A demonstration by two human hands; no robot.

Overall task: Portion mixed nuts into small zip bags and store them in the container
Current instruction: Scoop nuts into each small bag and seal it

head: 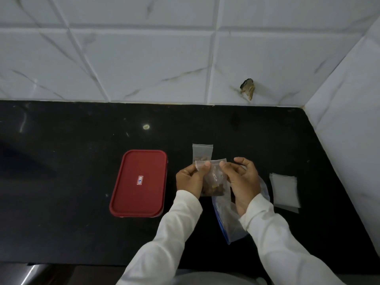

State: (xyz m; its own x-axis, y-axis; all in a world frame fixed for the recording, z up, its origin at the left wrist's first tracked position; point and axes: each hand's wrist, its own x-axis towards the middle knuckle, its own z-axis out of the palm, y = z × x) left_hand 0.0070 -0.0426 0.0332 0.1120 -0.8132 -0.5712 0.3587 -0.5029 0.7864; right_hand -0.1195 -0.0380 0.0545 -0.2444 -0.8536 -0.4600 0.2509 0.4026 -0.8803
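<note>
A small clear zip bag (213, 177) with brown nuts at its bottom is held up between both hands. My left hand (190, 178) pinches its top left corner, and my right hand (242, 182) pinches the top right corner. Behind them a second small bag with nuts (202, 152) lies flat on the counter. A larger clear bag with a blue zip edge (228, 219) lies under my right wrist. The container (139, 183) with its red lid on sits to the left. A stack of empty small bags (284, 191) lies to the right.
The black counter (61, 182) ends at a white tiled wall at the back and another on the right. A chipped hole (247, 88) marks the back wall. A metallic edge (35, 274) shows at the bottom left.
</note>
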